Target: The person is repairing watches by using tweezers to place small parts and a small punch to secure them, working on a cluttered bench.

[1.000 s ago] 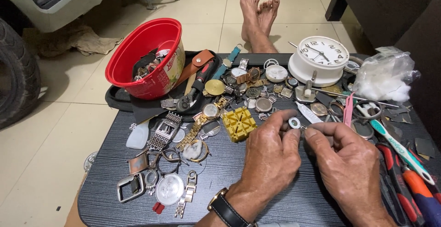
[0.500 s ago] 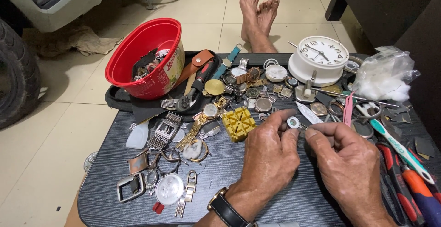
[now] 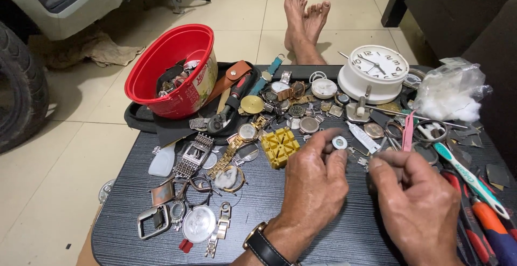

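**Pinching a small round watch part over a cluttered dark table**

Holding a small round watch part [image 3: 339, 142], pale and disc-shaped with a dark centre, the left hand [image 3: 312, 182] grips it between thumb and fingertips just above the black, fine-ribbed table [image 3: 258, 212]. That hand lies knuckles up, its fingers curled together toward the disc, and a dark-strapped wristwatch with a gold case [image 3: 262, 243] sits on its wrist. The right hand [image 3: 417, 204] rests just beside it, knuckles up too; its thumb and forefinger are pressed together on a thin metal tool [image 3: 377, 157] whose tip points toward the disc. How much of the tool lies inside the fist cannot be told.

Behind the hands stands a yellow plastic block [image 3: 280, 146], cube-like with slotted sides. To its left lie metal link bracelets [image 3: 194, 155], shiny watch cases and a glassy round case back [image 3: 198, 224]. At the far left edge a glossy red plastic bowl [image 3: 161, 67] holds dark odds and ends; a printed label of yellow and red wraps its near side. At the far right edge sits a white round alarm clock [image 3: 377, 67] with a pale dial, and beside it a crinkled clear bag of white cotton wool [image 3: 447, 96]. A toothbrush [image 3: 463, 172] with white and green handle lies near the right hand, along with an orange-handled tool [image 3: 487, 217].
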